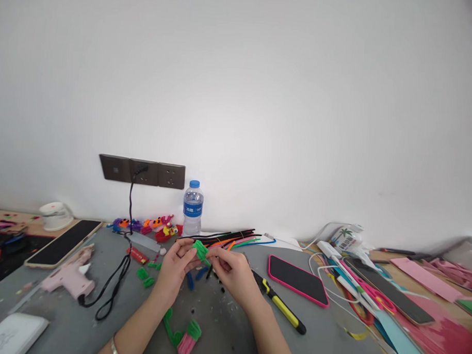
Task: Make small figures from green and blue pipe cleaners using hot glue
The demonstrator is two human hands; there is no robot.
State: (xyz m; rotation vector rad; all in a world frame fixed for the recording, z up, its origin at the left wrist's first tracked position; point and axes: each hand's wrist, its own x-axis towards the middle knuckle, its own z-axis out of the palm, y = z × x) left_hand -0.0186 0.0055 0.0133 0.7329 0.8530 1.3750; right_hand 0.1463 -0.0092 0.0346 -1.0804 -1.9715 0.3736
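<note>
Nearest on the table (223,331), 1 green-and-pink coil (184,339) is lying finished. Above it, left hand (175,270) and right hand (232,272) are pinching fingers on a green pipe-cleaner piece (200,250) — half-shaped; spare pipe cleaners (229,239) are waiting beyond.

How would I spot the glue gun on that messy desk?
Start at the dark wall sockets and follow the black cord down to the grey table. It ends at the glue gun, left of both hands, the only pale pink tool there.

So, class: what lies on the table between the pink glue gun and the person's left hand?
In the head view, a black cord and small green pipe-cleaner pieces lie between the glue gun and the left hand.
</note>
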